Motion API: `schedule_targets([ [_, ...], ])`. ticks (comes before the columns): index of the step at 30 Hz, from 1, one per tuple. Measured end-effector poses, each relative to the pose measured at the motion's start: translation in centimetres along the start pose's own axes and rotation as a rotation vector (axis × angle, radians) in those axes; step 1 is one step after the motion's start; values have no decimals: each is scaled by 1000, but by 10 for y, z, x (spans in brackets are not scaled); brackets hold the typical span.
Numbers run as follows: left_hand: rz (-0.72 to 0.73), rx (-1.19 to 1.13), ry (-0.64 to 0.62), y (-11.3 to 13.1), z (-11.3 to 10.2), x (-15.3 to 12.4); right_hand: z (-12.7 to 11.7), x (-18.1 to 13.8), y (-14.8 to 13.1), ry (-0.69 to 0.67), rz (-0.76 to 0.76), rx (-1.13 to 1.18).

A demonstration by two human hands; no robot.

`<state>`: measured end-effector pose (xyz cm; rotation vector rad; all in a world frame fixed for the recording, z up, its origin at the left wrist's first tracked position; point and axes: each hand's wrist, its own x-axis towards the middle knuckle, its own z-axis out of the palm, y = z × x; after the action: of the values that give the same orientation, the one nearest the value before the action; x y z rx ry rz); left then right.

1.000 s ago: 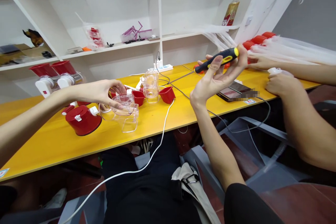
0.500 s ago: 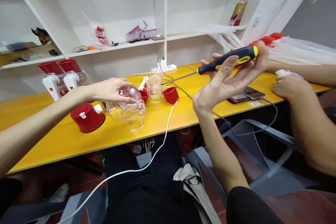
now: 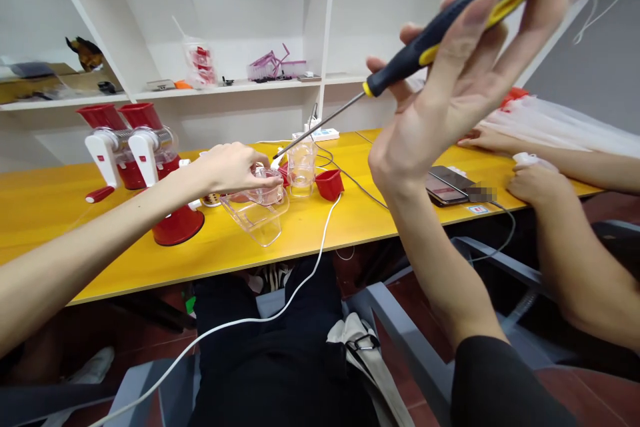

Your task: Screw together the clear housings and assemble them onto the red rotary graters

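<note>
My right hand is raised and wrapped round a screwdriver with a black and yellow handle. Its thin steel shaft slants down to the left, the tip near the fingers of my left hand. That hand grips the upper rim of a clear plastic housing, which is tilted on the table. Another clear plastic housing stands upright just behind it. Beside this lies a red cup-like part. A red base sits left of my left hand, partly hidden by the forearm.
Two red and white hand-cranked graters stand at the left of the yellow table. A white cable crosses my lap. Phones lie at the right, near another person's hand. White shelves rise behind.
My right hand has risen, and the screwdriver has tilted so that its shaft points down toward my left hand. The clear housing under my left hand has turned.
</note>
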<state>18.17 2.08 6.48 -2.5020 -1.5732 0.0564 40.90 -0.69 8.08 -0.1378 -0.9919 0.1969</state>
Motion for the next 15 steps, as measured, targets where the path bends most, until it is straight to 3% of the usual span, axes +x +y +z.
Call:
schedule_targets([
  [5, 72, 5, 65, -2, 5, 0, 31, 11, 3, -132, 63, -135],
  [15, 128, -82, 98, -6, 2, 5, 63, 10, 38, -376, 189, -245],
])
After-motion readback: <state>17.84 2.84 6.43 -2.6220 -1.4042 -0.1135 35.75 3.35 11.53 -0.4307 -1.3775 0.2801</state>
